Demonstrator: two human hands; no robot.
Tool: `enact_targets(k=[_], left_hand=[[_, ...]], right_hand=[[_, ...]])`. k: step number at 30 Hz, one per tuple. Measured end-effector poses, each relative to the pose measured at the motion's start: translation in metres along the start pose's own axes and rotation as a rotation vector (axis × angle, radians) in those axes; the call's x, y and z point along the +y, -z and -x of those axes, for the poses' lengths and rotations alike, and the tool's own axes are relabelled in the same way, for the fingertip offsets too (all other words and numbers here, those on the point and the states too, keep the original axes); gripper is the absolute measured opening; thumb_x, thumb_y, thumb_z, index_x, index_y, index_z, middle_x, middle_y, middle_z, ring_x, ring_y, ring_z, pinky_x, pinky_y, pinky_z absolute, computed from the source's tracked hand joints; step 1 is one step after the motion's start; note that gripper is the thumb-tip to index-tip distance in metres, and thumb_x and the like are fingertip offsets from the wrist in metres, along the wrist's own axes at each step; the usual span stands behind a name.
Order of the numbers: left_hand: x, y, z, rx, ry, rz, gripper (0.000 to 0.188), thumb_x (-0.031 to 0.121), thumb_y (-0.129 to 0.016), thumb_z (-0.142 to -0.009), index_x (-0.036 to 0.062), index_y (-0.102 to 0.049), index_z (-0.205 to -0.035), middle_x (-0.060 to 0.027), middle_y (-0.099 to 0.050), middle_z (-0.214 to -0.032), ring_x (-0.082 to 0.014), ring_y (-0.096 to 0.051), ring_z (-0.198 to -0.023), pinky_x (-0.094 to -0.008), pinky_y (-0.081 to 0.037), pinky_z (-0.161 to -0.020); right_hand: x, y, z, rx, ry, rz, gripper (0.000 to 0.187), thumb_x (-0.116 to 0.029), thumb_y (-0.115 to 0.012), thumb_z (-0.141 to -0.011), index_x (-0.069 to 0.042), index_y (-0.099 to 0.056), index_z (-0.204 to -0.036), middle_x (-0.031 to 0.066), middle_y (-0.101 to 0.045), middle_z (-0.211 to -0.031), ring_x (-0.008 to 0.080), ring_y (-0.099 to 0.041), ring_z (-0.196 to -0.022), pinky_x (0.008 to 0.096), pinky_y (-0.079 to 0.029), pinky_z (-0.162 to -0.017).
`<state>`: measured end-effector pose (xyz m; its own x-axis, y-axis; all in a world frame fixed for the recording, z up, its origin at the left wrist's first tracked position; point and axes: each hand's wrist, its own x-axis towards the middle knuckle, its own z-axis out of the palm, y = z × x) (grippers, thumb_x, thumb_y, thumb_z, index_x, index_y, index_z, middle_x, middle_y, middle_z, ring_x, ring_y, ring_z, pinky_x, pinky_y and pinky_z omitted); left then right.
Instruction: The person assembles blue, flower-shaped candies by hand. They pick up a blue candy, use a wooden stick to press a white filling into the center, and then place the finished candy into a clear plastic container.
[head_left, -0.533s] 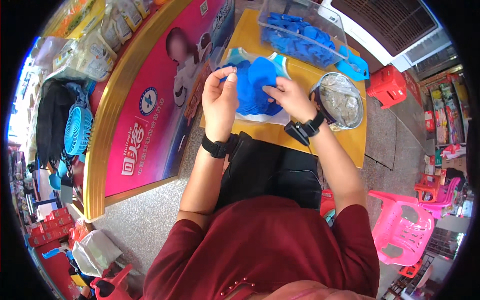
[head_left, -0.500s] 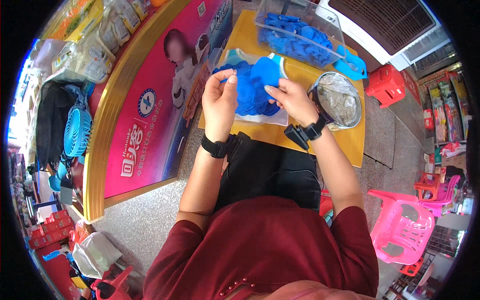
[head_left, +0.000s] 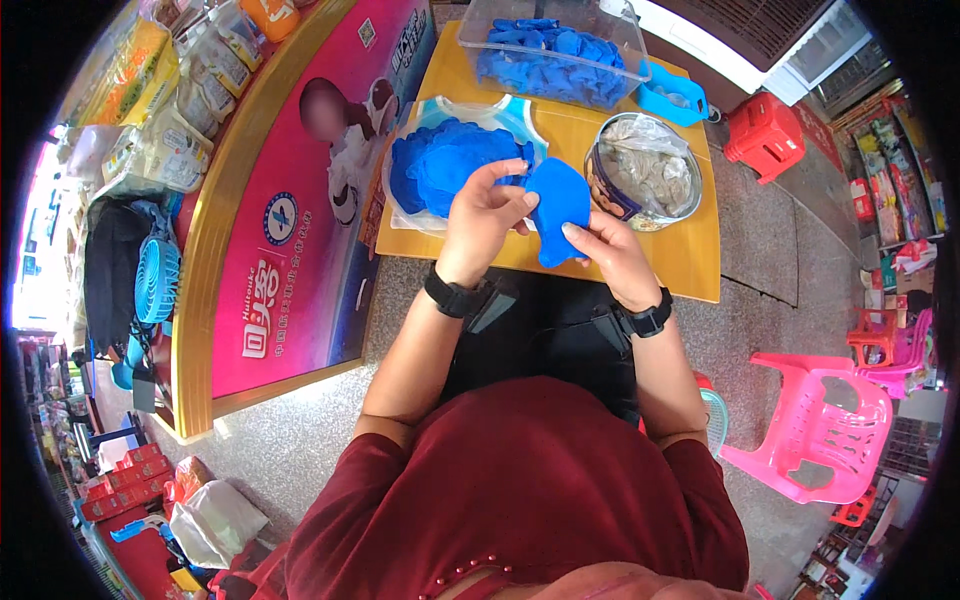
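The left hand (head_left: 482, 222) is half open, its thumb and first finger apart; the thumb tip is at the left edge of one blue piece (head_left: 562, 205), but I cannot tell if it grips there. The right hand (head_left: 622, 268) is closed on the lower right part of this same piece, thumb on the front. The piece is held a little right of the middle of the frame, in the upper half. Both forearms rise from below with bent elbows, and the hands lean toward each other; each wrist wears one black band. Just left of the hands, one heap of blue pieces (head_left: 440, 160) lies on the yellow table (head_left: 685, 265); I cannot count its pieces. To the right stands one round tin (head_left: 606, 192) with a plastic bag (head_left: 655, 175) in it. At the top are one clear box (head_left: 485, 27) with more blue pieces and one light blue basket (head_left: 672, 112). One pink chair (head_left: 832, 430) stands at the lower right.
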<state>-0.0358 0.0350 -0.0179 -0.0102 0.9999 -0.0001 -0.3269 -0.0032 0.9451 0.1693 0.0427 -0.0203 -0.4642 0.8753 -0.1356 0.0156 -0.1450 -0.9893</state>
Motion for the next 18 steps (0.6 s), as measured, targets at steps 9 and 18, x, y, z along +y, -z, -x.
enact_targets(k=[9,18], left_hand=[[-0.009,-0.027,0.007,0.097,-0.131,-0.129,0.034,-0.001,-0.073,-0.083,0.0033,-0.058,-0.112,-0.002,-0.066,-0.074,-0.0069,-0.058,-0.064,-0.0195,-0.046,-0.06],[-0.005,-0.028,0.012,0.026,-0.062,-0.023,0.037,0.001,-0.072,-0.084,0.0026,-0.056,-0.117,-0.0014,-0.067,-0.077,-0.007,-0.06,-0.071,-0.0208,-0.046,-0.065]], right_hand=[[-0.006,-0.025,0.012,0.493,0.543,0.364,0.024,-0.011,-0.08,-0.077,-0.003,-0.065,-0.095,0.004,-0.061,-0.083,0.0099,-0.057,-0.07,0.0241,-0.047,-0.061],[0.009,-0.037,0.009,0.313,0.306,0.011,0.014,-0.005,-0.073,-0.085,0.0,-0.062,-0.091,0.0003,-0.063,-0.081,0.004,-0.057,-0.069,0.0192,-0.048,-0.061]])
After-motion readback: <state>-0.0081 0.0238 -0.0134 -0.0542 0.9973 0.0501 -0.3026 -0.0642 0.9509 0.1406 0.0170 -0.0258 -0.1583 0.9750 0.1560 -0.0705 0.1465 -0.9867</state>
